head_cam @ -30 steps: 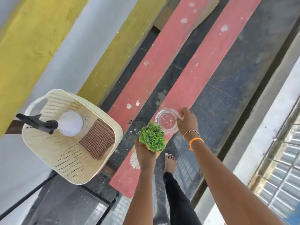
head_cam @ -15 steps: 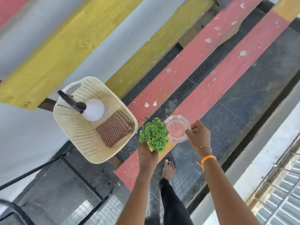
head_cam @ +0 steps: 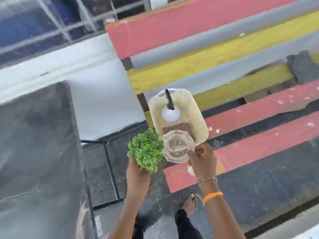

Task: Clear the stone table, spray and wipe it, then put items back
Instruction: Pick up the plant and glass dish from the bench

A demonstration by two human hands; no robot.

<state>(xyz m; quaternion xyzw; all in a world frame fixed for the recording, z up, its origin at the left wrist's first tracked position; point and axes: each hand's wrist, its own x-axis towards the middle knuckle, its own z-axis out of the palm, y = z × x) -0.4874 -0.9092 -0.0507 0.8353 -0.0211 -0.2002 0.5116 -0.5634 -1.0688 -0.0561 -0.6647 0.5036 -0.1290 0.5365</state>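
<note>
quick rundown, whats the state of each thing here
left hand: shut on the plant, held up
plant: upright in the left hand
right hand: shut on the glass bowl's rim
glass bowl: held level, empty, over the near end of the basket
basket: resting on the bench
spray bottle: standing in the basket
checked cloth: folded in the basket, partly hidden by the bowl

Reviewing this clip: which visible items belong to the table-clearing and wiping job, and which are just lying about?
Job items:
small green plant in left hand
glass dish in right hand
basket with spray bottle and checked cloth
stone table

Lying about:
grey cloth on painted bench
</note>
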